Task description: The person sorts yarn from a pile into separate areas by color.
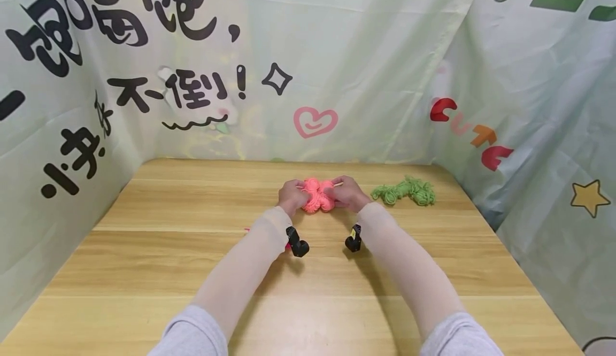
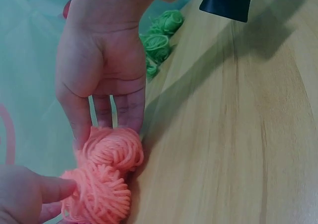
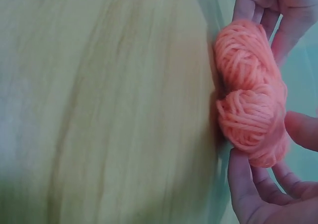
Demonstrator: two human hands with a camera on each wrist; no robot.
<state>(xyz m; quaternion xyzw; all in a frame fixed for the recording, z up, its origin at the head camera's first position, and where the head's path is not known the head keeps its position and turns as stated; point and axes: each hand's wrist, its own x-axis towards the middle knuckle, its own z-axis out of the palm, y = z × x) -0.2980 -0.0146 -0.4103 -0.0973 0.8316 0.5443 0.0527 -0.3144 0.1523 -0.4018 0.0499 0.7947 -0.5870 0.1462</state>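
A bundle of salmon-pink yarn (image 1: 318,195), wound into several rounded lumps, is between both hands toward the back of the wooden table. My left hand (image 1: 292,196) holds its left side; in the left wrist view the left thumb (image 2: 59,188) presses on the yarn. From the other side my right hand (image 1: 351,193) grips it, with the right thumb (image 3: 302,130) and fingers (image 3: 242,177) on opposite sides of the end lump in the right wrist view. Some fingertips are hidden behind the yarn.
A bundle of green yarn (image 1: 404,191) lies to the right of the right hand. Something bright pink (image 1: 287,247) is mostly hidden under the left forearm. Printed cloth (image 1: 375,78) hangs behind the table (image 1: 183,211) and at its sides.
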